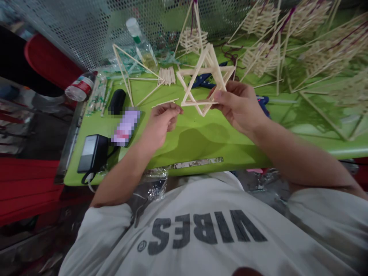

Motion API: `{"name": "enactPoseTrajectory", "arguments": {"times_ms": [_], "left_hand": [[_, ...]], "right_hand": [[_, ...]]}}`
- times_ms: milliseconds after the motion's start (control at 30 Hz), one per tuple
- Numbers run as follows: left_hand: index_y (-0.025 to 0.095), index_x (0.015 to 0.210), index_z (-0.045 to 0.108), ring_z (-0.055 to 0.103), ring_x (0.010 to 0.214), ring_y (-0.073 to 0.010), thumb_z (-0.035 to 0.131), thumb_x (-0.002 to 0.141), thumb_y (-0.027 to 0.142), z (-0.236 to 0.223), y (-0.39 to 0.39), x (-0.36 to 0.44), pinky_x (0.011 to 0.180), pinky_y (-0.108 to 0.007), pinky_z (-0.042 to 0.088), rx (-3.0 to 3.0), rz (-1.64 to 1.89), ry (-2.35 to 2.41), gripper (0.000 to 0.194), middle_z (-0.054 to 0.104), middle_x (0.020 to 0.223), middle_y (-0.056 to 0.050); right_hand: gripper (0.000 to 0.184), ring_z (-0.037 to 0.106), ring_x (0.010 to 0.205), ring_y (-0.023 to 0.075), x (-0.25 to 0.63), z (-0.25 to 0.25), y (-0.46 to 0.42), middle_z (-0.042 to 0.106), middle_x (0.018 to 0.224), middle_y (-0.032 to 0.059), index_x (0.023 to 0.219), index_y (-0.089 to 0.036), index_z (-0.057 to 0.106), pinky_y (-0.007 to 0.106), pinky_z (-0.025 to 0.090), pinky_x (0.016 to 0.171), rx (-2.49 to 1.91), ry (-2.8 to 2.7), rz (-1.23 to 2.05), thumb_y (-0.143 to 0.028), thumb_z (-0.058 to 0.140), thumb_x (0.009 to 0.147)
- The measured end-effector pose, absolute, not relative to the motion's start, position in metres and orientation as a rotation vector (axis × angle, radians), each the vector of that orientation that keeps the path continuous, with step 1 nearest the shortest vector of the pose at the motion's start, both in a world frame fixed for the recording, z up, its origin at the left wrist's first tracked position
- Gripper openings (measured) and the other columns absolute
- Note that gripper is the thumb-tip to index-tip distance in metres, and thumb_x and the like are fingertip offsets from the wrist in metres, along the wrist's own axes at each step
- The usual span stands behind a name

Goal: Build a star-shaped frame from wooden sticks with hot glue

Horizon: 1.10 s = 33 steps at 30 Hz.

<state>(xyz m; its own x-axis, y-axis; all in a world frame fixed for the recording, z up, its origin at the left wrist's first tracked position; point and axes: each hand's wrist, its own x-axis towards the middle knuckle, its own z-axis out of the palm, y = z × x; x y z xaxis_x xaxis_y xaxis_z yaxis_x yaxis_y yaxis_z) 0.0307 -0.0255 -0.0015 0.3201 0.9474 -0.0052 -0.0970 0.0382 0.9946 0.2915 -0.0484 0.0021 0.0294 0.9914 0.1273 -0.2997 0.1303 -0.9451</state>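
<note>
A star-shaped wooden stick frame (pixel 189 90) is held up over the green table, its sticks crossing and stacked in places. My right hand (pixel 241 105) grips its lower right side between thumb and fingers. My left hand (pixel 165 122) is just left of the frame, thumb and fingertips pressed together; whatever they hold, if anything, is too small to tell. Thin loose sticks (pixel 166 102) lie right behind the left hand. Beyond the frame lies a dark blue clamp-like tool (pixel 202 80), partly hidden by it. A blue glue gun (pixel 263 103) is partly covered by my right hand.
A bundle of sticks (pixel 170 76) and a large stick triangle (pixel 119 65) are farther back. Stick-built hanging pieces (pixel 260 59) crowd the right. At left are a phone (pixel 126 124), a black power bank (pixel 93 153) and a bottle (pixel 80 87); another bottle (pixel 143 48) stands behind.
</note>
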Motion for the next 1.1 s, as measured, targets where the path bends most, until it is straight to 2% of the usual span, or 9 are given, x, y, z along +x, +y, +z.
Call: {"name": "enactPoseTrajectory", "arguments": {"times_ms": [133,300,467,600,767,933,1100], "left_hand": [[0.024,0.087,0.078,0.028,0.054,-0.0094,0.083,0.089,0.034,-0.004,-0.033,0.032,0.051,-0.028,0.018,1.514,1.047,0.910,0.011,0.044,0.064,0.006],[0.022,0.098,0.088,0.040,0.061,-0.0111,0.087,0.099,0.044,-0.006,-0.045,0.037,0.056,-0.027,0.026,1.748,1.147,0.971,0.022,0.057,0.068,0.002],[0.024,0.106,0.092,0.029,0.057,-0.0109,0.088,0.101,0.048,-0.017,-0.044,0.043,0.054,-0.028,0.022,1.697,1.191,0.974,0.025,0.046,0.065,0.005],[0.023,0.106,0.091,0.031,0.055,-0.0106,0.085,0.106,0.047,-0.021,-0.045,0.045,0.053,-0.028,0.024,1.837,1.339,0.974,0.024,0.046,0.064,0.006],[0.025,0.115,0.092,0.047,0.054,-0.0119,0.069,0.119,0.038,-0.019,-0.053,0.039,0.061,-0.031,0.035,2.545,1.528,0.964,0.027,0.054,0.061,0.005],[0.025,0.142,0.090,0.067,0.065,-0.0180,0.064,0.122,0.031,-0.021,-0.052,0.034,0.068,-0.037,0.040,2.974,1.311,1.030,0.033,0.072,0.072,-0.002],[0.025,0.151,0.087,0.071,0.067,-0.0213,0.056,0.120,0.024,-0.019,-0.052,0.030,0.069,-0.040,0.039,3.129,1.071,1.116,0.044,0.074,0.073,-0.004]], "right_hand": [[0.053,0.073,0.084,0.0201,0.291,-0.005,-0.046,0.079,0.090,0.0019,0.088,-0.029,0.088,0.042,0.073,0.087,-0.911,-1.088,1.085,-0.070,0.117,0.072],[0.065,0.063,0.074,0.0196,0.285,-0.011,-0.049,0.070,0.080,0.0010,0.086,-0.030,0.084,0.043,0.067,0.074,-1.000,-1.183,0.878,-0.085,0.113,0.068],[0.061,0.058,0.073,0.0172,0.276,-0.016,-0.053,0.071,0.086,0.0019,0.091,-0.028,0.083,0.038,0.056,0.065,-0.976,-1.205,0.800,-0.083,0.106,0.079],[0.063,0.064,0.076,0.0185,0.275,-0.023,-0.050,0.073,0.089,0.0017,0.096,-0.028,0.081,0.039,0.061,0.067,-0.977,-1.228,0.741,-0.087,0.102,0.083],[0.064,0.070,0.080,0.0210,0.274,-0.028,-0.048,0.075,0.091,0.0028,0.098,-0.028,0.081,0.041,0.067,0.071,-0.972,-1.233,0.698,-0.087,0.102,0.084],[0.064,0.078,0.090,0.0254,0.271,-0.033,-0.050,0.077,0.095,0.0047,0.102,-0.028,0.078,0.045,0.071,0.079,-0.966,-1.279,0.634,-0.088,0.097,0.089],[0.065,0.078,0.094,0.0280,0.271,-0.039,-0.051,0.075,0.095,0.0048,0.103,-0.029,0.074,0.048,0.072,0.081,-1.006,-1.306,0.595,-0.090,0.095,0.091]]}}
